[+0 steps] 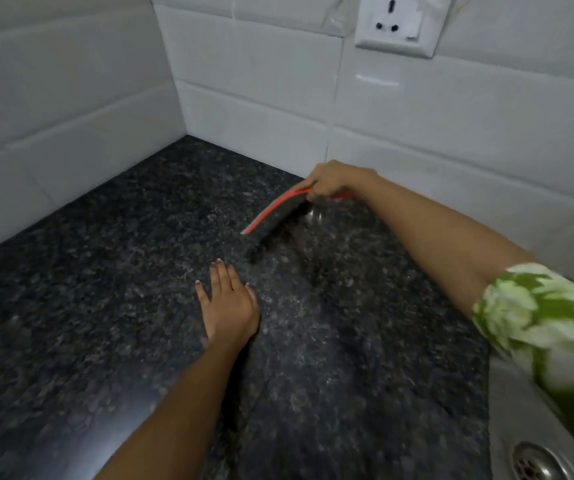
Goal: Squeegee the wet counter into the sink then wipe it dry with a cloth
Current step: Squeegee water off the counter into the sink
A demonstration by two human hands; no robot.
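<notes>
A dark speckled granite counter [105, 271] fills the view, with a wet sheen near its middle right. My right hand [334, 180] grips an orange and grey squeegee [271, 213] near the back wall, its blade pressed on the counter and slanting toward the front left. My left hand [228, 303] lies flat on the counter, fingers spread, a little in front of the blade's near end. The steel sink [514, 403] with its round drain [538, 462] shows at the bottom right. No cloth is in view.
White tiled walls [70, 116] meet in a corner at the back left of the counter. A white wall socket [399, 26] sits high on the back wall. My green and white patterned sleeve [538, 317] hangs over the sink's edge.
</notes>
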